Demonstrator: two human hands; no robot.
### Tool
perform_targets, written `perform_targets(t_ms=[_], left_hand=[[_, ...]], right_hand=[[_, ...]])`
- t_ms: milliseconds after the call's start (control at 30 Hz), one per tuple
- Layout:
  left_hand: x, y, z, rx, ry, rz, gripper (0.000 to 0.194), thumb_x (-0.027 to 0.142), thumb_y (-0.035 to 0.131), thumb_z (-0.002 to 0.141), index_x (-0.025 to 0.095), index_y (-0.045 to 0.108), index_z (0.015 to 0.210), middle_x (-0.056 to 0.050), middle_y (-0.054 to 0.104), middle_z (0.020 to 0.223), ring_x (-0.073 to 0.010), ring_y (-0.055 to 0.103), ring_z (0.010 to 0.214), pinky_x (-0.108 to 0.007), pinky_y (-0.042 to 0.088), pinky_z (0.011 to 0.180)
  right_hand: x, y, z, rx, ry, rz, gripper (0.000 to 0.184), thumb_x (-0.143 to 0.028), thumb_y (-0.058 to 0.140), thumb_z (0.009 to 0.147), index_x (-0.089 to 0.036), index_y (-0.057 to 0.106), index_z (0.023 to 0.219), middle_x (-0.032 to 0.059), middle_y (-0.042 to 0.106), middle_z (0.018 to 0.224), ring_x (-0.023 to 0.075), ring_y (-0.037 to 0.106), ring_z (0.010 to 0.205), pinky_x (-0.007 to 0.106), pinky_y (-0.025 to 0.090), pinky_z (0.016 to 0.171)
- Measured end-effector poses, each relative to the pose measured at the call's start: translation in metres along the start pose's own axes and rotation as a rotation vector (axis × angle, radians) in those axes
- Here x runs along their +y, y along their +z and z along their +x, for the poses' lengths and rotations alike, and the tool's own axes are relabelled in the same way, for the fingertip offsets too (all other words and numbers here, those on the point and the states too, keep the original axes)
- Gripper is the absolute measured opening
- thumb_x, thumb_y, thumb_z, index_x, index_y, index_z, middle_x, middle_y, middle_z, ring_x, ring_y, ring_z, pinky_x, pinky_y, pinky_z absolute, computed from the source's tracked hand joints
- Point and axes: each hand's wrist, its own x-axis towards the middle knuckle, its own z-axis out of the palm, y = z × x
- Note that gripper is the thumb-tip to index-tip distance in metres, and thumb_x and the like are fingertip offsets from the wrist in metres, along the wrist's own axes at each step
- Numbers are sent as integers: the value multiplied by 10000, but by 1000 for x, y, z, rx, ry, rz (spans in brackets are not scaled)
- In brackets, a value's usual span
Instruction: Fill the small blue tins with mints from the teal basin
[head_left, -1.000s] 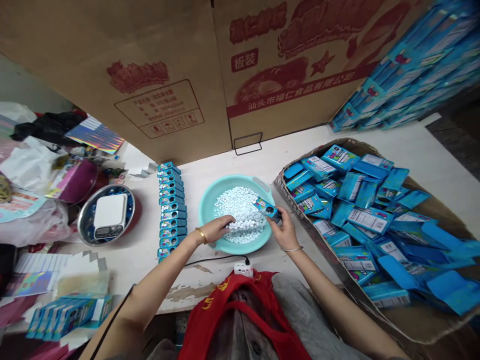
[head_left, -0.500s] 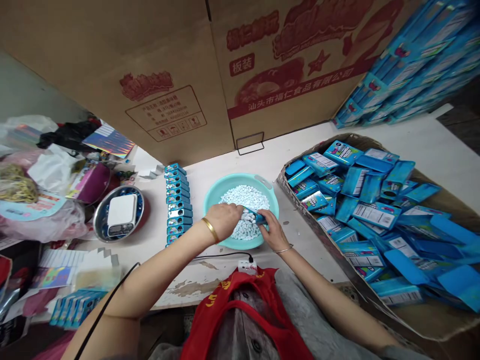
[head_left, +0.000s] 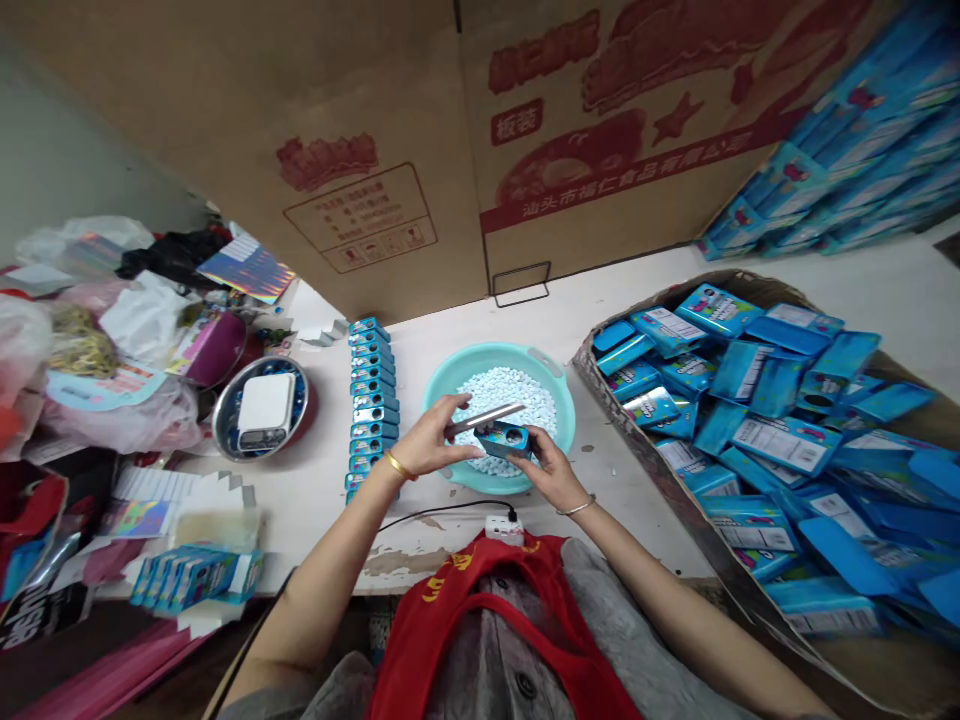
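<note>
The small blue box (head_left: 502, 440) is over the near part of the turquoise bowl (head_left: 566, 400), its face with a round hole turned up. The right hand (head_left: 553, 472) comes in from the near right, wrist angled inward, with its thumb and fingers pinched on the right end of the box. The left hand (head_left: 433, 440) reaches in from the near left, fingers closed on one end of a flat metal tool (head_left: 491, 417) that slants just above the box. Its thumb points at the box's left end; whether they touch, I cannot tell.

Small white pieces (head_left: 517, 390) are heaped in the bowl. Left of it stands a row of blue boxes (head_left: 373, 400), then a metal basin (head_left: 225, 410) with a white scale (head_left: 266, 405) on top. To the right, a large open carton (head_left: 600, 385) holds many loose blue boxes (head_left: 780, 440). Behind the bowl is a tall cardboard box (head_left: 420, 100).
</note>
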Motion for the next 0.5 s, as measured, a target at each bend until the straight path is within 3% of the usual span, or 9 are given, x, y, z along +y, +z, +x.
perform_targets(t_ms=[167, 300, 367, 500], left_hand=[[-6, 33, -55, 22, -16, -75, 394, 475, 622, 812, 141, 587, 1018, -69, 597, 904, -171, 546, 824, -287, 440, 754], [-13, 35, -129, 103, -180, -100, 385, 469, 641, 798, 153, 596, 1013, -64, 591, 912, -169, 539, 825, -274, 423, 741], [-26, 35, -172, 180, -287, -104, 379, 459, 653, 789, 160, 597, 1015, -59, 590, 926, -172, 538, 844, -281, 423, 761], [-71, 40, -243, 297, -492, -78, 301, 357, 688, 750, 164, 603, 965, -40, 592, 917, -170, 540, 854, -288, 427, 778]], right_hand=[[-22, 26, -17, -276, -17, 15, 407, -364, 590, 842, -236, 471, 1210, 81, 582, 1175, 240, 548, 1114, 426, 425, 996], [-36, 46, -36, -467, -29, -53, 537, -393, 630, 812, -234, 435, 1287, 107, 539, 1296, 263, 503, 1217, 464, 384, 1057], [-41, 49, -44, -510, -1, -73, 594, -414, 633, 806, -237, 407, 1327, 115, 537, 1313, 261, 516, 1214, 470, 395, 1054], [-46, 44, -55, -536, 67, -128, 463, -451, 603, 818, -225, 529, 1216, 104, 640, 1157, 255, 607, 1081, 454, 474, 976]])
